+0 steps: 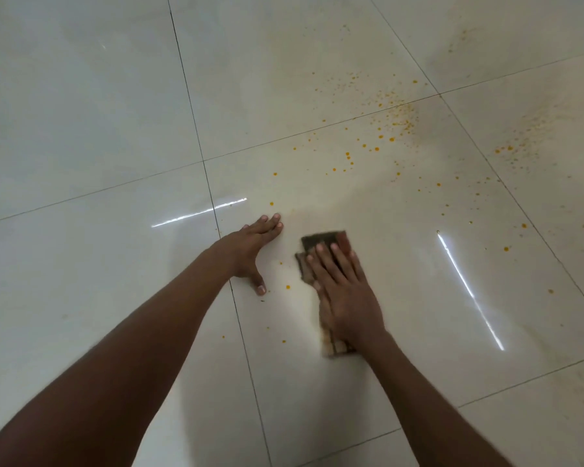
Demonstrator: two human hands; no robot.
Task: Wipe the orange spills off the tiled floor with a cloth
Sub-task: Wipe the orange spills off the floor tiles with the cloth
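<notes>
Your right hand (346, 291) is lying flat on a brown striped cloth (321, 244), fingers straight and spread, pressing it against the pale tiled floor (81, 112). The folded cloth is stretching lengthwise under your palm, its long axis running from your wrist away from you, with a dark end showing past your fingertips. Your left hand (253, 251) is resting open on the floor just beside it, to the left, holding nothing — it appears to be bracing you.

The orange spills (395, 119) are lying mostly ahead of the cloth and to its right, thickest in a speckled band well apart from your hands, near a tile joint. A few stray drops (287, 286) are sitting between your two hands. Judging from this, the next stroke is calling for a push forward and rightward — the right hand is the nearer one.
</notes>
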